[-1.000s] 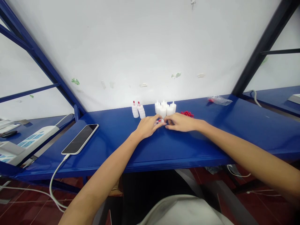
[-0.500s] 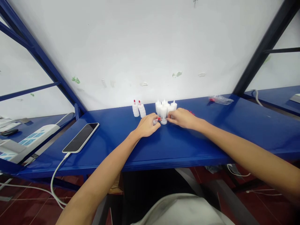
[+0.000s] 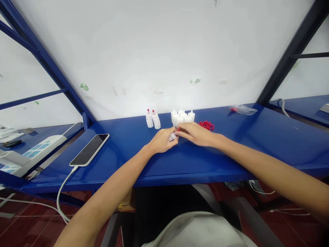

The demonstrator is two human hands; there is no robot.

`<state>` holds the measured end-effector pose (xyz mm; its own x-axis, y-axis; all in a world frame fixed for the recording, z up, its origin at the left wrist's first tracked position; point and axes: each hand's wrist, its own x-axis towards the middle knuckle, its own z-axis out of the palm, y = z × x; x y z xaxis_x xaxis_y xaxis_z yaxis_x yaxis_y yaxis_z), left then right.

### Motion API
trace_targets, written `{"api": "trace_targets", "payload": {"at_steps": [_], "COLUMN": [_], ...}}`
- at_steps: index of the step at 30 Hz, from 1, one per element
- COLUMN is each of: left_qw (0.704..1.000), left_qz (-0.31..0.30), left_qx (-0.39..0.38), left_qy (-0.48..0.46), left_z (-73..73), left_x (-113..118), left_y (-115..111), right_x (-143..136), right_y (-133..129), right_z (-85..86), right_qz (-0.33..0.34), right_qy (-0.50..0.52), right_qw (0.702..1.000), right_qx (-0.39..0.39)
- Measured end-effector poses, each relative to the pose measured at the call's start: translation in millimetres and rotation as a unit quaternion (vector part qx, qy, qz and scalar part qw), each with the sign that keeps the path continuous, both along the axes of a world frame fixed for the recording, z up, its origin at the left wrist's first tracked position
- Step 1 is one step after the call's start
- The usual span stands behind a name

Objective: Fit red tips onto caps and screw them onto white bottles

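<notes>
My left hand (image 3: 164, 139) is wrapped round a small white bottle (image 3: 172, 136) held low over the blue table (image 3: 144, 161). The fingers of my right hand (image 3: 191, 133) pinch at the bottle's top, where a bit of red shows; it looks like the red cap. Behind my hands stands a cluster of white bottles (image 3: 179, 118) with bare pointed tips. Left of them, white bottles with red tips (image 3: 155, 120) stand in two rows. A pile of small red caps (image 3: 206, 125) lies just beyond my right hand.
A phone (image 3: 89, 150) with a white cable lies on the left of the table. A clear plastic bag (image 3: 243, 109) with something red sits at the back right. Blue frame posts rise at both sides, and a power strip (image 3: 43, 149) lies at the far left.
My right hand has moved left from the bottle cluster to the bottle in my left hand, and the two hands now meet. More of the red pile shows.
</notes>
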<state>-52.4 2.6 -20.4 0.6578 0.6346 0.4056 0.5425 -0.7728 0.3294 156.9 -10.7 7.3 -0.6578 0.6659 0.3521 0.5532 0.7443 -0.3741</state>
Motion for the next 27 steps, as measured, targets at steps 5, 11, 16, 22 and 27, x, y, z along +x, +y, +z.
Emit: {"api": "trace_targets", "payload": {"at_steps": [5, 11, 16, 22, 27], "left_qw": [0.996, 0.994, 0.995, 0.995, 0.994], "left_qz": [-0.015, 0.043, 0.070, 0.055, 0.074], "left_qx": [0.078, 0.101, 0.063, 0.019, 0.006], "left_qy": [0.033, 0.028, 0.041, 0.079, 0.083], "left_z": [4.8, 14.3, 15.8, 13.6, 10.2], "left_x": [0, -6, -5, -3, -3], "left_y": [2, 0, -1, 2, 5], "right_x": [-1, 30, 64, 64, 62], "right_y": [-3, 10, 28, 32, 33], "right_z": [4.8, 23.9, 28.1, 20.5, 18.7], "right_qz": [0.034, -0.061, -0.155, -0.165, -0.194], "right_qy": [0.049, 0.029, -0.187, -0.266, -0.303], "right_qw": [0.998, 0.996, 0.969, 0.948, 0.932], "right_qx": [-0.031, -0.055, -0.044, -0.049, -0.034]}}
